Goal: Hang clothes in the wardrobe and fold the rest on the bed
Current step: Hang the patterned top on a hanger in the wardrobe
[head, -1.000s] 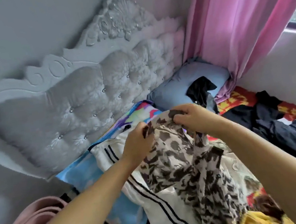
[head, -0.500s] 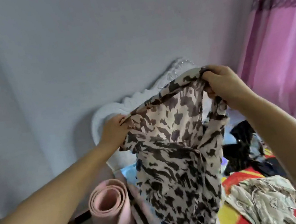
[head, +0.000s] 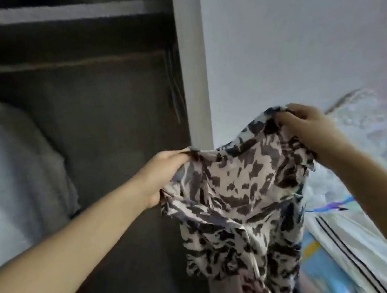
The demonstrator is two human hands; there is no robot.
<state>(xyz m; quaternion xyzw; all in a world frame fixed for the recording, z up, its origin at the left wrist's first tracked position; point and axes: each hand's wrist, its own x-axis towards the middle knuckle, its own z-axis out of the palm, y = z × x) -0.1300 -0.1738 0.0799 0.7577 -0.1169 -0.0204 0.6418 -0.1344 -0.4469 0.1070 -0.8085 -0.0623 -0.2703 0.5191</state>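
A beige garment with a dark animal print [head: 241,202] hangs in the air between my hands, in front of the wardrobe's right side panel. My left hand [head: 164,176] grips its left upper edge. Its right upper edge is bunched in my right hand [head: 308,128], which is held a little higher. The open wardrobe [head: 105,109] fills the left half of the view, dark inside, with a hanging rail [head: 60,63] under a shelf. The bed [head: 343,249] shows at the lower right, partly hidden by my right arm.
Pale garments [head: 2,176] hang at the wardrobe's left. Thin empty hangers [head: 174,86] hang at the rail's right end. A white side panel [head: 192,57] divides wardrobe from wall. A white striped cloth [head: 349,243] lies on the bed, with the tufted headboard [head: 375,130] behind.
The view has swung left from the bed and headboard to the open wardrobe. Both hands still hold the printed garment, lifted off the bed and carried toward the wardrobe.
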